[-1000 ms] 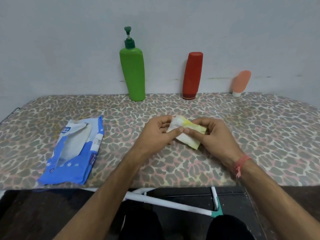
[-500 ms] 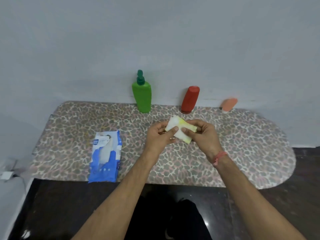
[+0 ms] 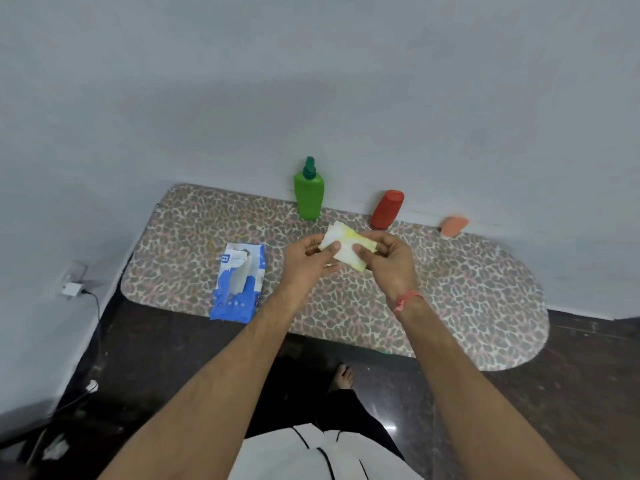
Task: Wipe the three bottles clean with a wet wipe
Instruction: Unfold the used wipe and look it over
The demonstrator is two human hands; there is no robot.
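both hands hold one folded wipe (image 3: 347,244) above the board (image 3: 450,306), about over its middle. the left hand (image 3: 309,262) pinches the wipe's left edge between thumb and curled fingers; the right hand (image 3: 388,259) pinches its right side the same way, thumb on top. the wipe is white with yellow staining across its upper face, and it hangs clear of the board's leopard-print cover. a red thread (image 3: 406,301) circles the right wrist. three bottles stand in a row at the far edge of the board, against the wall (image 3: 311,81): a green bottle (image 3: 309,195) with a dark green pump top on the left, a red bottle (image 3: 387,209) in the middle leaning toward the wall, and a small orange bottle (image 3: 453,226) on the right, also tilted. they are well apart from each other and beyond the hands. a blue and white wipe pack (image 3: 239,284) lies flat on the board to the left of the left hand, near the front edge. a charger (image 3: 72,289) with a black cable sits plugged in at the left wall. a bare foot (image 3: 341,375) shows on the dark floor below.
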